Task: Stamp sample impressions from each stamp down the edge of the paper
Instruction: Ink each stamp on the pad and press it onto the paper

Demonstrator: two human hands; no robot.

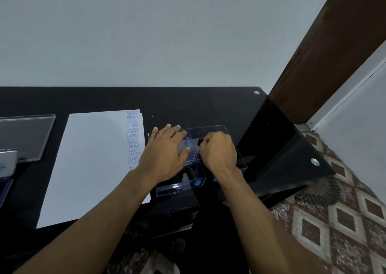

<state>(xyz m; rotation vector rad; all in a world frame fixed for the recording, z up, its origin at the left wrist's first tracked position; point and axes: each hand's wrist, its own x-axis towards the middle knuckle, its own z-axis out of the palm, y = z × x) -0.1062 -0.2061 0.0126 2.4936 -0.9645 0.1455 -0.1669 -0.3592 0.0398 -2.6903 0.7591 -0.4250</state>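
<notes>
Presently, a stamp change is judged to be the step in hand, since both hands are found at the clear plastic box [224,130] beside the paper [92,160] and not over the paper itself. The paper is laid flat on the black worktop [208,104], and a column of blue impressions [133,140] is seen down its right edge, among them FRAGILE, AMENDED, SAMPLE and AIR MAIL; the nearest part of that edge is hidden behind the left forearm, so how far the column runs cannot be told. The box is set just beside the paper's right edge and is divided into compartments; dark shapes, taken to be more stamps, are seen in its near compartment [188,174]. The left hand [167,150] is spread flat with straight fingers across the left side of the box, apparently steadying it, and nothing is grasped by it. The right hand [218,151] is curled over the right side of the box, and a small dark stamp [200,141] is pinched at its fingertips. Whether this stamp is being lifted out or put back cannot be told. If it is being taken out, it would next have to be carried to the paper and pressed squarely below the last impression. A grey tray [27,135] lies well apart at the far left of the worktop.
</notes>
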